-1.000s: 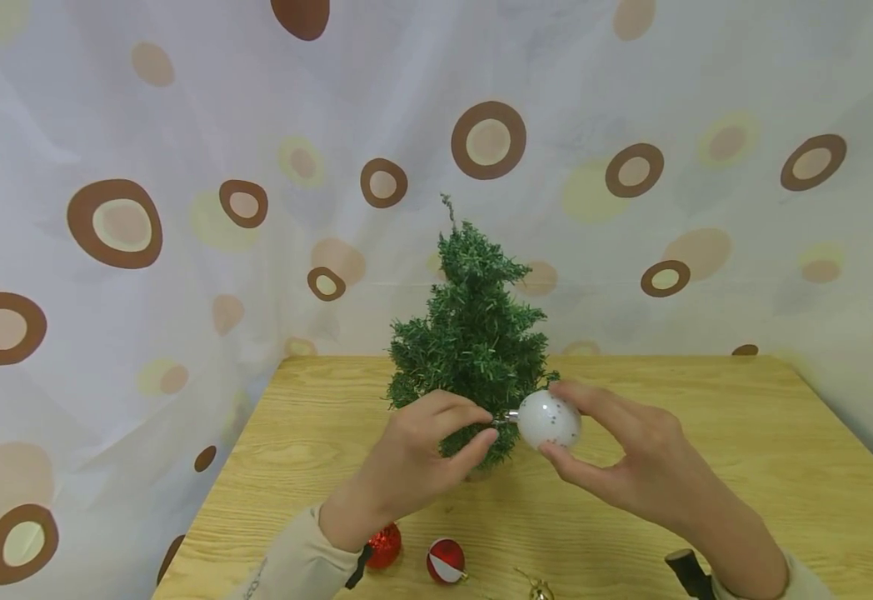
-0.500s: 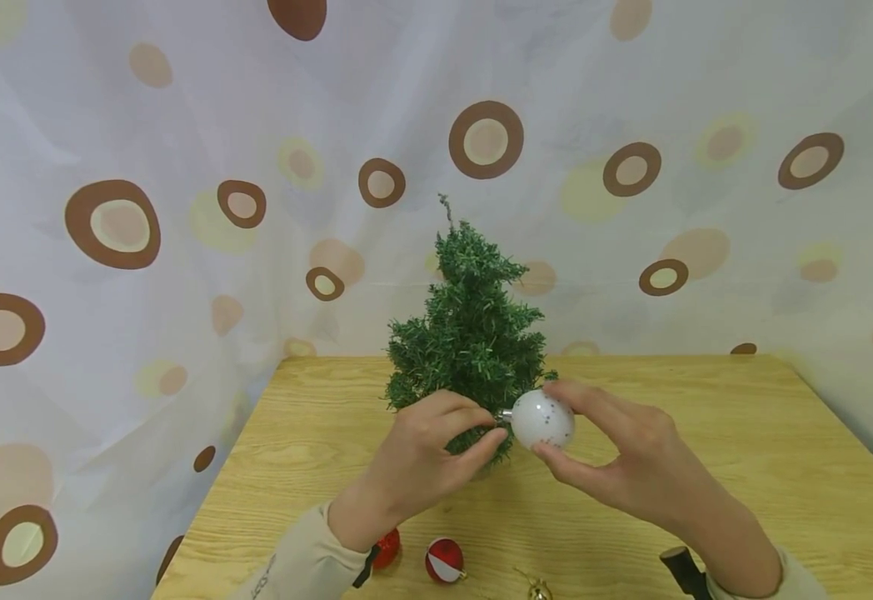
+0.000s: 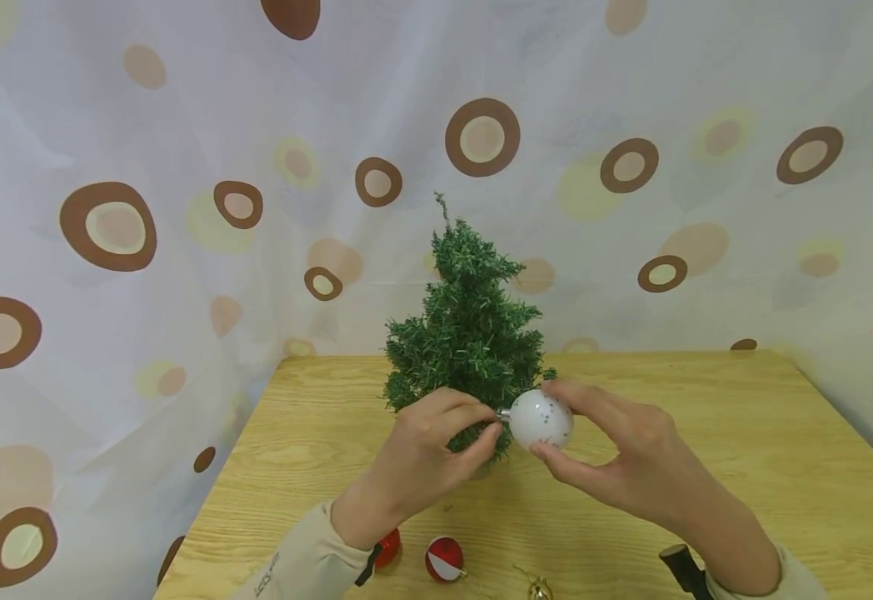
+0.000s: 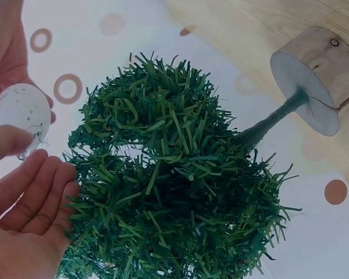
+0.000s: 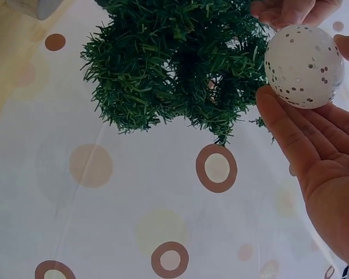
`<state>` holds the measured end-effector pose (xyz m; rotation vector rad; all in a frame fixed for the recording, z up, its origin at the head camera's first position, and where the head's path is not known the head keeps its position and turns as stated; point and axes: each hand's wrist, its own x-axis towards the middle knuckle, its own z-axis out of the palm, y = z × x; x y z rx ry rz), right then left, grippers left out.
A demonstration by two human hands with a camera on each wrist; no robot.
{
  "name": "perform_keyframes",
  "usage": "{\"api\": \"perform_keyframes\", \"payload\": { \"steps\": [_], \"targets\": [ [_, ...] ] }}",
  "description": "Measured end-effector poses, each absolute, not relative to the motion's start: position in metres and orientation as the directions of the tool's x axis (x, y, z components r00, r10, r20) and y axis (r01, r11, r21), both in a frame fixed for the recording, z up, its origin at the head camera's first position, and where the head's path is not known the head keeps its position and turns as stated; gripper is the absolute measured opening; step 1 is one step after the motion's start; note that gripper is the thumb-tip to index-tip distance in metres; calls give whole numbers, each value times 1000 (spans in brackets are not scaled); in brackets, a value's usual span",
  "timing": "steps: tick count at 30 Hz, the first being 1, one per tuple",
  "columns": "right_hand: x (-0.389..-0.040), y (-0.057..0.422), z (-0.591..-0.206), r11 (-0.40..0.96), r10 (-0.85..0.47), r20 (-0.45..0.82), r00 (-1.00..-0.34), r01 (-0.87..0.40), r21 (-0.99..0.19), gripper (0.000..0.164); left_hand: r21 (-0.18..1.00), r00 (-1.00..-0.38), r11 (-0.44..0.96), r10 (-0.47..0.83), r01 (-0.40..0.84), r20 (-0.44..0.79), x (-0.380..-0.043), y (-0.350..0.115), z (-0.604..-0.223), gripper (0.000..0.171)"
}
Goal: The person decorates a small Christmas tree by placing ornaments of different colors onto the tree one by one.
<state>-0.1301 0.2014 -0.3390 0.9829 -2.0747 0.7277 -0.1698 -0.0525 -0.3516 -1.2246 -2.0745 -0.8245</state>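
A white bauble (image 3: 541,419) with silvery specks is held sideways in front of the small green Christmas tree (image 3: 474,325). My right hand (image 3: 631,450) grips its round body between thumb and fingers. At its silver cap, my left hand (image 3: 429,450) pinches the hanging end with thumb and index finger. In the left wrist view, thin clear thread shows by the cap of the bauble (image 4: 24,110), close to the left fingertips. The right wrist view has the bauble (image 5: 304,67) lying against the right fingers, with the thumb on its far side.
On the wooden table (image 3: 706,467) near the front lie a red bauble (image 3: 387,550), a red and white bauble (image 3: 445,559) and a gold ornament (image 3: 539,589). The tree stands on a round wooden base (image 4: 320,78). A patterned curtain (image 3: 744,75) hangs behind.
Both hands and the white bauble have shifted slightly left in the head view. The left thumb and index finger have come closer together at the cap.
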Motion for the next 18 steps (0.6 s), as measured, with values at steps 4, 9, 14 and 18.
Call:
{"api": "perform_keyframes", "payload": {
  "steps": [4, 9, 14, 18],
  "targets": [
    [-130, 201, -338, 551, -413, 793, -447, -816, -173, 55, 227, -396, 355, 532, 907, 748, -169, -52, -352, 15],
    [-129, 200, -337, 547, -417, 799, -433, -821, -160, 54, 228, -380, 333, 522, 915, 763, -168, -50, -351, 10],
    [-128, 200, -338, 544, -415, 808, -418, -826, -148, 52, 245, -384, 320, 509, 915, 770, -168, -49, -353, 6],
    [-128, 199, -338, 538, -413, 816, -404, -831, -139, 52, 267, -390, 304, 489, 915, 780, -168, -49, -354, 10]
  ]
}}
